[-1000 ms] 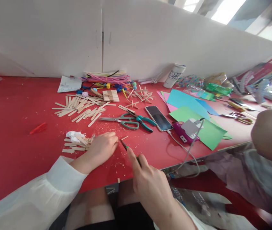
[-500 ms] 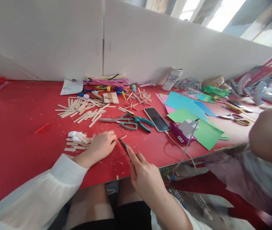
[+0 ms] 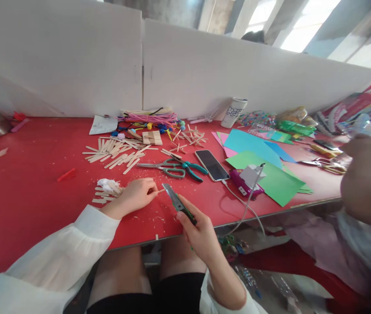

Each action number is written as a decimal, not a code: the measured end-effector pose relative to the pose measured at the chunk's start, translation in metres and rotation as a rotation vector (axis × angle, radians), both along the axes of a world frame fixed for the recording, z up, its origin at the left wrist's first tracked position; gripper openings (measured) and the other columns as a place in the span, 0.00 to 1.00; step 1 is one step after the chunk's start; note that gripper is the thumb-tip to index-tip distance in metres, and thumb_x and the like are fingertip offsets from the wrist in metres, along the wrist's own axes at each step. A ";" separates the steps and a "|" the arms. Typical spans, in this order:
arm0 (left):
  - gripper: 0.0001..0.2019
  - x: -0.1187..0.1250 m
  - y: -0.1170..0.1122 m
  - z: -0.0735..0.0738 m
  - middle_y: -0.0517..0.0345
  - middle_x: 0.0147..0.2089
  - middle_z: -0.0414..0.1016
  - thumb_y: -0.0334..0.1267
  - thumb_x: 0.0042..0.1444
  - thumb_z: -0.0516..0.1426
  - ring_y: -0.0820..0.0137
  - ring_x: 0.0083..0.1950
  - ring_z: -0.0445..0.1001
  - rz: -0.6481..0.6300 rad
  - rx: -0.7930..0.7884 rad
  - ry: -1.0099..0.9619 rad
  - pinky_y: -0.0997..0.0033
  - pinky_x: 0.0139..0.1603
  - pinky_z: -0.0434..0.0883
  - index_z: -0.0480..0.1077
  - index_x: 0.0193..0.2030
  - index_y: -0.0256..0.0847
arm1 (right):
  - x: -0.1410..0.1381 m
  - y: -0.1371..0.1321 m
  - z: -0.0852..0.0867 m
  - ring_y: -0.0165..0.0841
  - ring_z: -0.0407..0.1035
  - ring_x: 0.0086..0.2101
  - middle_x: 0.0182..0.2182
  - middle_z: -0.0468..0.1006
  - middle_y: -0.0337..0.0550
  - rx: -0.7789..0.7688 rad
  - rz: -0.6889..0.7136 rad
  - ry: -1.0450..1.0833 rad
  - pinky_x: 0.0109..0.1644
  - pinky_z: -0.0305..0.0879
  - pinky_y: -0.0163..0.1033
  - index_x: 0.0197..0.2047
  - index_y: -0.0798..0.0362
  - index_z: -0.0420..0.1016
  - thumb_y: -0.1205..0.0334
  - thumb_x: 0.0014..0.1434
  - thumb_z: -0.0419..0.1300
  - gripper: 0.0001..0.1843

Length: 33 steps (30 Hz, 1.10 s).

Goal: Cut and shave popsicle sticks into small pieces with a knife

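My left hand [image 3: 136, 195] rests on the red table [image 3: 28, 205] and pinches a thin wooden stick [image 3: 161, 190] that pokes out to the right of its fingers. My right hand [image 3: 198, 227] is closed round a green utility knife [image 3: 179, 203]; the blade end sits just right of the stick's tip. Wood shavings lie scattered on the table around both hands. Left of my left hand are a small pile of cut sticks [image 3: 105, 196] and a crumpled white tissue [image 3: 105, 184].
Further back lie loose craft sticks [image 3: 116, 152], scissors [image 3: 168, 168], teal pliers [image 3: 192, 168], a phone [image 3: 212, 165], a purple device with cable [image 3: 246, 183], coloured paper [image 3: 263, 168], pipe cleaners [image 3: 149, 117] and a cup [image 3: 234, 112]. Another person's arm [image 3: 366, 183] is at the right.
My right hand has turned and drawn the knife back a little, so its blade now shows flat beside the stick. The view has tilted upward. My left hand still pinches the stick.
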<state>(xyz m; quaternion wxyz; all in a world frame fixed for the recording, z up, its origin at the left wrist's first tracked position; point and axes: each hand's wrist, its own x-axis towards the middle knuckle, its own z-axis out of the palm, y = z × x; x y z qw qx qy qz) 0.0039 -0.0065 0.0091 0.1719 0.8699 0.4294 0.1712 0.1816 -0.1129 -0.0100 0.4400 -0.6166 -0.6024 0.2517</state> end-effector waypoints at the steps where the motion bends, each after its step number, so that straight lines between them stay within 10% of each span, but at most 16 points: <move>1: 0.09 -0.001 0.000 0.002 0.58 0.30 0.72 0.32 0.55 0.51 0.71 0.32 0.70 -0.015 0.004 0.004 0.74 0.33 0.63 0.69 0.26 0.39 | 0.000 -0.003 -0.001 0.36 0.74 0.32 0.32 0.79 0.44 0.055 -0.040 -0.013 0.30 0.71 0.38 0.57 0.53 0.66 0.58 0.61 0.50 0.23; 5: 0.08 -0.004 0.001 0.006 0.59 0.30 0.72 0.34 0.54 0.52 0.71 0.33 0.70 -0.047 0.048 0.022 0.75 0.34 0.63 0.69 0.26 0.39 | -0.001 -0.015 0.007 0.39 0.69 0.47 0.48 0.73 0.54 0.291 -0.148 -0.154 0.45 0.69 0.44 0.63 0.54 0.55 0.64 0.62 0.47 0.26; 18: 0.08 -0.016 -0.014 -0.004 0.57 0.31 0.74 0.34 0.56 0.53 0.69 0.36 0.71 -0.048 0.208 0.052 0.73 0.38 0.64 0.70 0.27 0.40 | -0.018 -0.033 -0.005 0.34 0.73 0.27 0.34 0.73 0.47 0.155 0.015 -0.538 0.29 0.69 0.35 0.57 0.57 0.66 0.74 0.57 0.46 0.25; 33: 0.06 -0.016 -0.008 -0.009 0.59 0.32 0.75 0.35 0.54 0.55 0.69 0.36 0.72 -0.050 0.174 0.014 0.73 0.37 0.64 0.71 0.29 0.41 | -0.014 -0.024 -0.009 0.38 0.75 0.31 0.32 0.76 0.52 0.172 0.071 -0.513 0.35 0.71 0.38 0.55 0.60 0.70 0.70 0.58 0.46 0.23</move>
